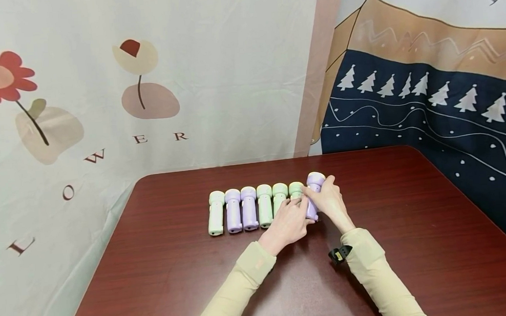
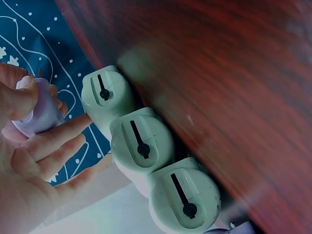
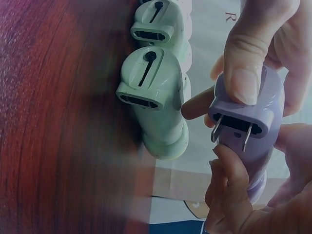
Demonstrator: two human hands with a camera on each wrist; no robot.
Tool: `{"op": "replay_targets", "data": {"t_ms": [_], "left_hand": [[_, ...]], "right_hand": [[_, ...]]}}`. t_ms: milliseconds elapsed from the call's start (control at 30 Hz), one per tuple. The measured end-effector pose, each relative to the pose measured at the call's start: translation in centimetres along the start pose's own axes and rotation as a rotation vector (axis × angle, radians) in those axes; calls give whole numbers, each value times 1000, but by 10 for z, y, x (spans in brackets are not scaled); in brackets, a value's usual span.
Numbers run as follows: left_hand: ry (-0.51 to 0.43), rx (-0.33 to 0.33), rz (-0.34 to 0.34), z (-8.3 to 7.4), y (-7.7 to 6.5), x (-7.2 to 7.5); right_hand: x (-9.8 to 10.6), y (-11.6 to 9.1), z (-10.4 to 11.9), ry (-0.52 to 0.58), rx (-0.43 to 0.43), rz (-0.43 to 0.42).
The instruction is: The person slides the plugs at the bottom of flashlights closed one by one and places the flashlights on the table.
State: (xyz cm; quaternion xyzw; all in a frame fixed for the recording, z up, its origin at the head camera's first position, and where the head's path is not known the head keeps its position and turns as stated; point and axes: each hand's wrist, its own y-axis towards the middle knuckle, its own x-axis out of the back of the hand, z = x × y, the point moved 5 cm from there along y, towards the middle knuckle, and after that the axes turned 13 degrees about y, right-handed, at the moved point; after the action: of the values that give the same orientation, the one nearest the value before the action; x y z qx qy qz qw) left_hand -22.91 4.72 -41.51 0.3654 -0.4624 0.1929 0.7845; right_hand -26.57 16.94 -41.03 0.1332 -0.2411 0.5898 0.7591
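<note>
A purple flashlight is held tilted at the right end of a row of flashlights, gripped by both hands. My right hand grips its body from the right side. At the tail end my left hand pinches it, thumb on the back; in the right wrist view two metal plug prongs stick out beside that thumb. Just left of it a green flashlight lies partly hidden by the left hand. The left wrist view shows black slider slots on the green flashlights' tails.
Farther left in the row lie two purple flashlights and more green ones. They lie on a dark red wooden table. Patterned curtains hang behind it. A black strapped device is at the right wrist.
</note>
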Motion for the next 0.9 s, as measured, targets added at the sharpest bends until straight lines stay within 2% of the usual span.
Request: {"op": "replay_targets", "data": {"t_ms": [233, 467, 767, 900], "left_hand": [[9, -16, 25, 0, 0, 0], [1, -29, 20, 0, 0, 2], [-54, -30, 143, 0, 1, -1], [-70, -31, 166, 0, 1, -1]], "right_hand": [[1, 0, 1, -6, 0, 4], [3, 0, 1, -7, 4, 7], [3, 0, 0, -19, -1, 19], [3, 1, -1, -23, -3, 26]]}}
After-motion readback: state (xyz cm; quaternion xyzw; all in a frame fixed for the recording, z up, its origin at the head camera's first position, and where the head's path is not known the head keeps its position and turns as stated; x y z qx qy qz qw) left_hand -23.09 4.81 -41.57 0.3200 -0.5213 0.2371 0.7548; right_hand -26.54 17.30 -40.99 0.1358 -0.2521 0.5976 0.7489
